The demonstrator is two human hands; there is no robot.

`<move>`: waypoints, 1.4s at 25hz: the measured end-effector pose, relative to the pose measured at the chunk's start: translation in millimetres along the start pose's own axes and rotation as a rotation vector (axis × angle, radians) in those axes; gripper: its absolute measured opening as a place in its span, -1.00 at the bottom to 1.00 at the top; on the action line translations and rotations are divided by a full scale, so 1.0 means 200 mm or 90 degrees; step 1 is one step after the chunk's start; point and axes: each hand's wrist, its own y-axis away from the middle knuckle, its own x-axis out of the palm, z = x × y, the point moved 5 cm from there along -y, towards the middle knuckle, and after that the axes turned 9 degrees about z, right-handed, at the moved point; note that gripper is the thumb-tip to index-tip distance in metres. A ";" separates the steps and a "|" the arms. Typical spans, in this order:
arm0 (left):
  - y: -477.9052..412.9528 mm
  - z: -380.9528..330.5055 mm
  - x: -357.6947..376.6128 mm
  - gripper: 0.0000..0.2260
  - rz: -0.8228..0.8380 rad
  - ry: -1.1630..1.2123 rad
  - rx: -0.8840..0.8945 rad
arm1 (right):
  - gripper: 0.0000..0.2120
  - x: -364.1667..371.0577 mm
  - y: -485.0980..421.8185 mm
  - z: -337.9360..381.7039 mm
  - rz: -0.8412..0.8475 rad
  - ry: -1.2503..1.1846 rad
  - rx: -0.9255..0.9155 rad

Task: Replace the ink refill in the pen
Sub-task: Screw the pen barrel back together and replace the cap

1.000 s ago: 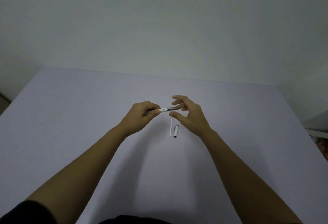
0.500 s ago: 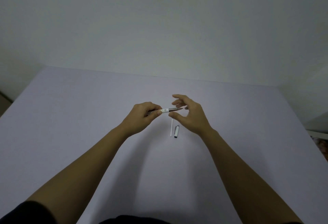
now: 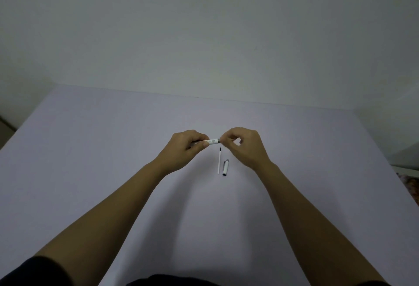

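Note:
Above the middle of the table, my left hand (image 3: 189,144) grips the white pen barrel (image 3: 213,141), which lies level and points right. My right hand (image 3: 243,144) pinches the barrel's dark tip end between thumb and fingertips; the tip itself is hidden by those fingers. Just below the hands, a thin white ink refill (image 3: 219,161) with a dark point lies on the table. The pen cap (image 3: 225,167), white with a dark end, lies beside the refill on its right.
The lilac table (image 3: 102,149) runs to a pale wall at the back. Its right edge drops off near a patterned floor (image 3: 411,186). My forearms reach in from the bottom corners.
My right hand has closed its spread fingers onto the pen's tip end. The left hand keeps holding the barrel. Refill and cap have not moved.

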 end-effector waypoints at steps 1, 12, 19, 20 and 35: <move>0.00 0.00 -0.01 -0.85 -0.003 -0.003 -0.002 | -0.73 0.00 0.01 0.00 0.015 0.000 -0.010; 0.01 0.00 -0.02 -0.86 -0.016 -0.010 -0.003 | -0.85 0.00 -0.01 0.01 0.028 0.022 -0.043; 0.00 0.00 -0.04 -0.85 -0.017 -0.016 -0.012 | -0.89 -0.02 -0.01 0.04 0.005 0.003 -0.108; 0.00 0.00 -0.03 -0.85 -0.015 -0.016 -0.012 | -0.90 -0.02 -0.02 0.04 0.008 0.002 -0.100; 0.03 0.04 -0.10 -0.85 -0.073 0.017 -0.050 | -0.79 0.14 0.04 -0.40 -0.093 -0.025 0.295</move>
